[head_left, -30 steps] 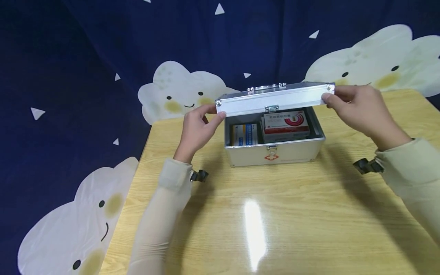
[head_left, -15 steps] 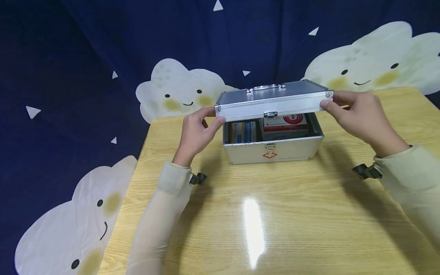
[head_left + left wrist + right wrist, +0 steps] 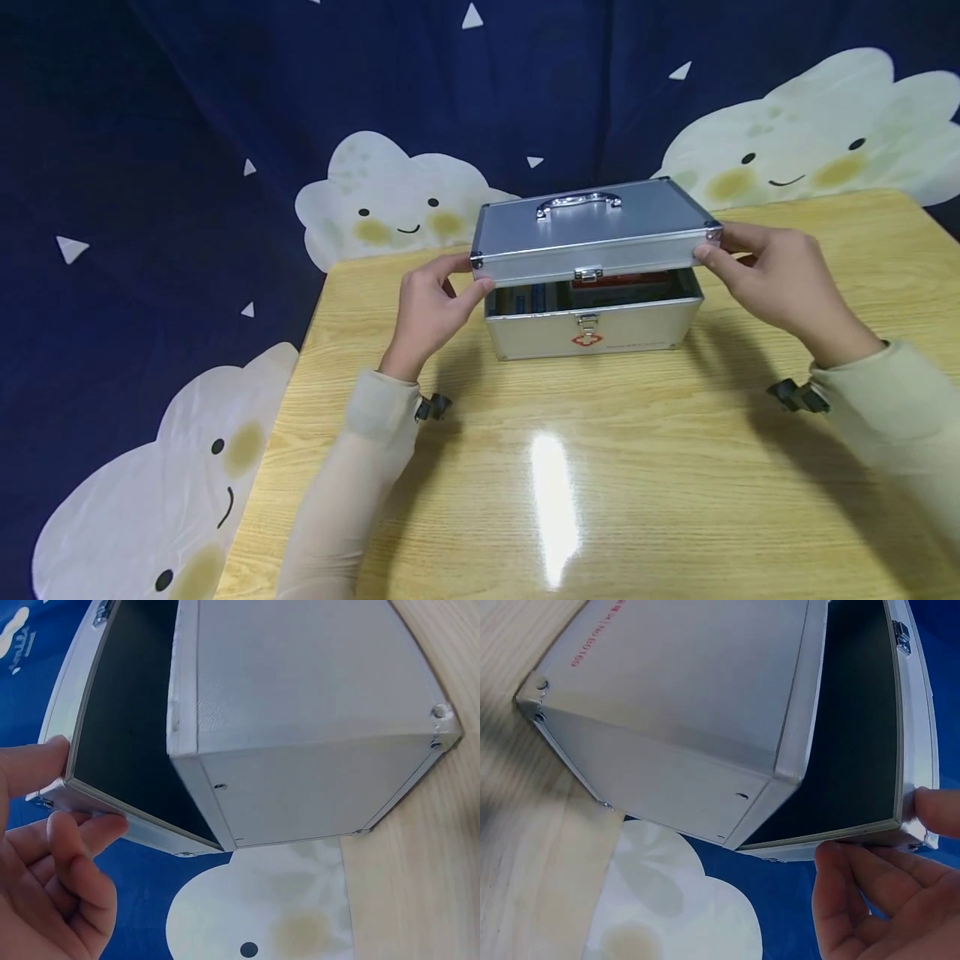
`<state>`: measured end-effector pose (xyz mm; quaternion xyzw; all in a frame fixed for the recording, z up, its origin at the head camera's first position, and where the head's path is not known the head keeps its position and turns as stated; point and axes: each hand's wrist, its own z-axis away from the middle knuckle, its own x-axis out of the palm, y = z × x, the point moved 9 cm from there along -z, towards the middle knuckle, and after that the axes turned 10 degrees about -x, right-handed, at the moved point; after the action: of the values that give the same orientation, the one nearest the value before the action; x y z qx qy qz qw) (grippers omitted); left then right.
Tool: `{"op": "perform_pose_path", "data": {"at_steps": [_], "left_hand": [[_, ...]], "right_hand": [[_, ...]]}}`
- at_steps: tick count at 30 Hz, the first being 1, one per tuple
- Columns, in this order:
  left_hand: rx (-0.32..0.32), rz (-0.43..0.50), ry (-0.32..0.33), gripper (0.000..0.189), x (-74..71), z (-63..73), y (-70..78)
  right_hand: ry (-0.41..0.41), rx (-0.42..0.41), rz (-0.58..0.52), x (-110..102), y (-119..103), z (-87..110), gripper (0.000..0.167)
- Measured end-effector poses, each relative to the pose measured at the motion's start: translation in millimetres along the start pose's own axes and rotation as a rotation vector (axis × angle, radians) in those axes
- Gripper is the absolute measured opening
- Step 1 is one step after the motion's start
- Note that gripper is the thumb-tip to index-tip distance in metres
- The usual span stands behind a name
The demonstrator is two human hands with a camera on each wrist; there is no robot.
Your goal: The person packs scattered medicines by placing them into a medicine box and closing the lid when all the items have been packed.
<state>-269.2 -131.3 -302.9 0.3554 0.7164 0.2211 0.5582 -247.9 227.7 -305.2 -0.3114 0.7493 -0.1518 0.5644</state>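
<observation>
A silver first-aid case [image 3: 555,335] with a red cross emblem stands on the table, its hinged lid [image 3: 637,218] raised partway. My left hand [image 3: 432,310] pinches the lid's front left corner, thumb on the front face. At the front right corner, my right hand [image 3: 776,275] grips the lid the same way. Both wrist views show the dark gap between lid and case body. Under the lid, the tops of medicine boxes [image 3: 622,287] show in shadow, mostly hidden. A metal handle [image 3: 579,200] lies on top of the lid, and an undone latch [image 3: 588,323] is on the front.
The wooden table [image 3: 637,467] extends in front of the case and to both sides. Behind it hangs a dark blue curtain [image 3: 420,67] with white smiling clouds. The table's left edge runs beside the left forearm.
Both hands have brought the lid's front edge down, narrowing the gap over the case. More of the lid's top and handle shows, and less of the medicine boxes.
</observation>
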Motion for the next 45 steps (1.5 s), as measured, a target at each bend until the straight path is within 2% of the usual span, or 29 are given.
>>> {"op": "perform_pose_path", "data": {"at_steps": [10,18,24,31,45], "left_hand": [[0.026,0.001,0.019,0.031,9.0,7.0,1.5],[-0.015,-0.011,0.030,0.026,11.1,12.5,-6.7],[-0.016,-0.006,0.022,0.027,14.4,14.8,-10.7],[-0.046,0.002,0.008,0.029,15.2,18.9,-16.9],[-0.045,0.011,0.005,0.029,18.7,20.9,-20.1]], "right_hand": [[0.010,-0.017,-0.002,2.1,7.7,11.2,0.048],[-0.007,-0.004,-0.018,10.5,14.1,17.9,0.050],[-0.004,0.009,-0.044,13.1,19.4,22.6,0.051],[-0.019,0.010,-0.046,19.4,18.6,23.9,0.054],[-0.004,0.018,-0.082,23.5,21.6,25.3,0.054]]}}
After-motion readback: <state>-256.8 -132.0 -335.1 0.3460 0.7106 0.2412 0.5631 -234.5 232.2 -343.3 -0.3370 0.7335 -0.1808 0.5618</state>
